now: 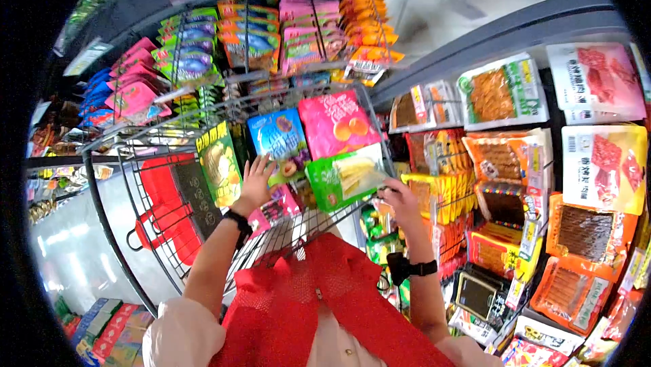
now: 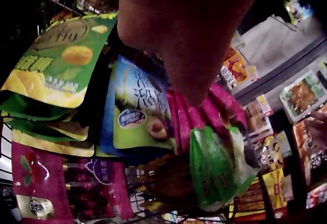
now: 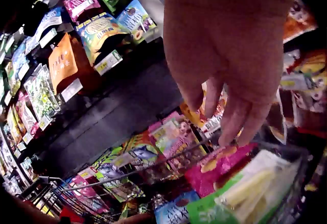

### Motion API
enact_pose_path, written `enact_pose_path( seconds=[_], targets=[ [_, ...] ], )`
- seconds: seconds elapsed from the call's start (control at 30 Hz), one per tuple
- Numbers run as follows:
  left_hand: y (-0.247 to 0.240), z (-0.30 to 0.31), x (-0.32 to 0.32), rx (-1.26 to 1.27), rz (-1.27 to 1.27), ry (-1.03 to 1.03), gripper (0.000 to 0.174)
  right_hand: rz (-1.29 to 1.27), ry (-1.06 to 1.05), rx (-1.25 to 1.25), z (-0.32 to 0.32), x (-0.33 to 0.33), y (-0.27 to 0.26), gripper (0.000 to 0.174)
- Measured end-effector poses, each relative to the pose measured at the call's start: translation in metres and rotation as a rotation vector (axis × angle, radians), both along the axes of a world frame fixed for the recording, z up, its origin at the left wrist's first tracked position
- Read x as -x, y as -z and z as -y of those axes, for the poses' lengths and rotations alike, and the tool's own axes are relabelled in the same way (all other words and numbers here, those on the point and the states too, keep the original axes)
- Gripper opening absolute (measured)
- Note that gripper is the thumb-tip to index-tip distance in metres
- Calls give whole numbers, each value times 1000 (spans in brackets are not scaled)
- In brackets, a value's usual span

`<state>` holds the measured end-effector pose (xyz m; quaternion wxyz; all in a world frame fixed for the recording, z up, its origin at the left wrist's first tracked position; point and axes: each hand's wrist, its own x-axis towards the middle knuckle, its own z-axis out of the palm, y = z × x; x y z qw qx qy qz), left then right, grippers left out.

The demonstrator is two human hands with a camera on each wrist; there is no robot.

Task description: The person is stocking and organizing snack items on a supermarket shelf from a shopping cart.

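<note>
My left hand (image 1: 255, 180) is spread over the shopping cart, its fingertips at the lower edge of a blue snack bag (image 1: 274, 129). To its left stands a green and yellow bag (image 1: 218, 163) with fruit printed on it. A magenta packet (image 2: 38, 180) lies below those bags in the left wrist view. My right hand (image 1: 403, 207) is at the cart's right side, fingers loosely bent beside a green and white bag (image 1: 339, 180). In the right wrist view its fingertips hang over a pink bag (image 3: 212, 173) near the wire rim. Nothing shows within either hand.
The wire cart (image 1: 87, 153) has a red plastic seat part (image 1: 166, 197) on its left. Hanging snack packets (image 1: 247, 28) fill the shelf beyond it. Packaged snacks (image 1: 502, 92) line the rack close on the right. A pale floor (image 1: 74, 245) shows at left.
</note>
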<state>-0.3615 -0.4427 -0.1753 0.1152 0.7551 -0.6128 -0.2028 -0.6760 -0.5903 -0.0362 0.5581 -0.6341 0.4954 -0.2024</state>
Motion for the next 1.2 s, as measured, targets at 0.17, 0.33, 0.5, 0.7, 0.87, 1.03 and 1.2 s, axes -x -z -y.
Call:
enact_pose_path(
  seconds=[0.17,0.33,0.5,0.7,0.87,1.03,1.2],
  targets=[
    [-53,-8,-12,119,-15,-212,59,81,-42,298,119,-42,-76,33],
    [-94,-16,4,184,68,-390,56,412,26,662,234,-122,-185,40],
    [-118,-6,13,282,242,-366,47,191,452,1288,362,-206,-248,59],
    [-167,25,7,242,278,-495,38,478,-84,567,494,-218,-246,42],
    [-189,29,16,142,260,-435,38,810,68,528,428,-223,-245,23],
    [-188,28,10,177,337,-415,34,409,272,989,374,-195,-301,33],
    [-194,31,14,216,305,-397,34,18,106,1255,384,-157,-364,38]
  ],
)
